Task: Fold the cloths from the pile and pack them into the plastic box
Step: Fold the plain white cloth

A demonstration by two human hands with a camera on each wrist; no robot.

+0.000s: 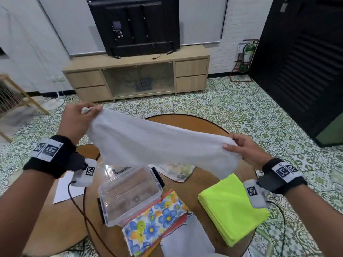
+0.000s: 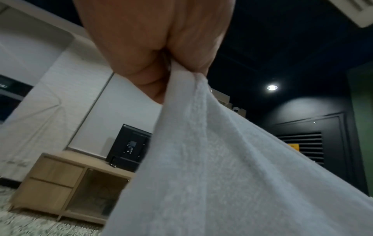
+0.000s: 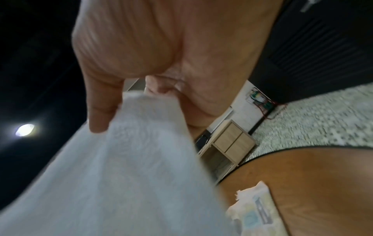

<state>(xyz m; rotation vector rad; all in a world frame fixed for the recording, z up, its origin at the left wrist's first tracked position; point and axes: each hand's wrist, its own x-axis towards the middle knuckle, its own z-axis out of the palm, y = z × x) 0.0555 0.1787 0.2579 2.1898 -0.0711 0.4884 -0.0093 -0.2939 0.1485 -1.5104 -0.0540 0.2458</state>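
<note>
Two hands hold one white towel (image 1: 148, 143) in the air above the round table (image 1: 209, 127). The left hand (image 1: 74, 121) pinches one corner high up, and the right hand (image 1: 245, 149) grips the opposite end lower, so the towel hangs slanted between them. Under it, one clear plastic box (image 1: 130, 193) stands open on the table with nothing inside. Beside the box lies one flowered cloth (image 1: 156, 219) on top of other coloured cloths, whose number cannot be told. One folded yellow-green stack (image 1: 232, 210) lies to the right. One wipes pack (image 1: 178, 171) lies behind the box.
</note>
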